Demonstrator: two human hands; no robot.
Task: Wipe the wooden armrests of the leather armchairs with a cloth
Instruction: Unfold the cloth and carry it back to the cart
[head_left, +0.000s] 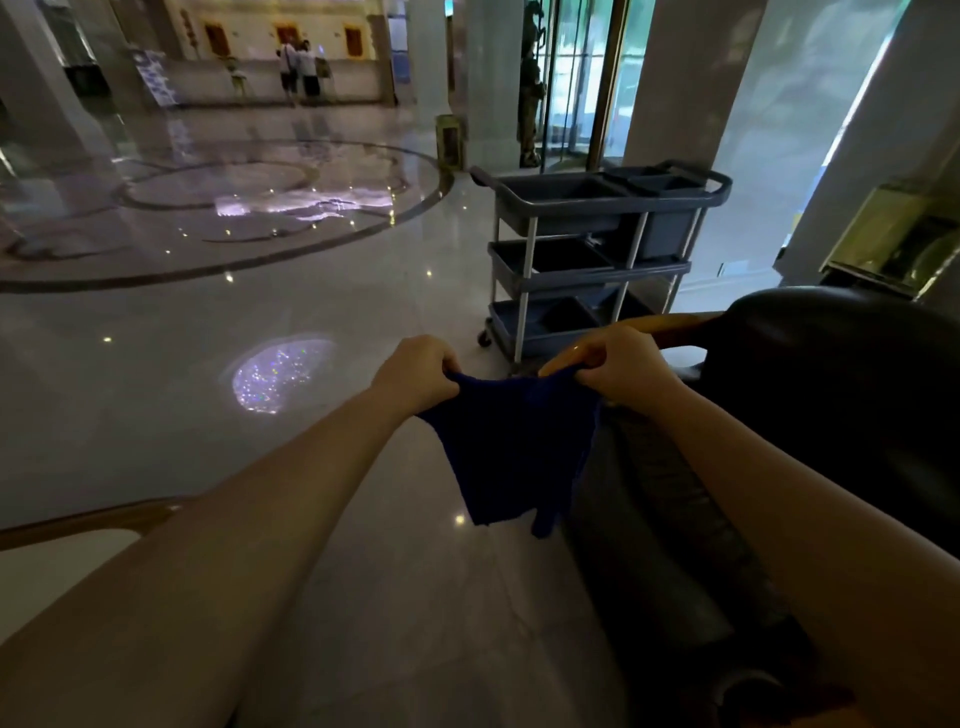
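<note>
A dark blue cloth (511, 447) hangs in the air between my two hands, stretched along its top edge. My left hand (415, 371) pinches its left corner and my right hand (623, 366) pinches its right corner. To the right stands a dark leather armchair (831, 395). Its curved wooden armrest (670, 327) runs just behind my right hand; part of it is hidden by that hand. The cloth is not touching the armrest.
A grey three-shelf service cart (587, 260) stands on the polished marble floor (208, 405) just beyond the armchair. A wooden-edged piece of furniture (78, 525) shows at the lower left. Columns, a glass door and two people at a far counter lie further off.
</note>
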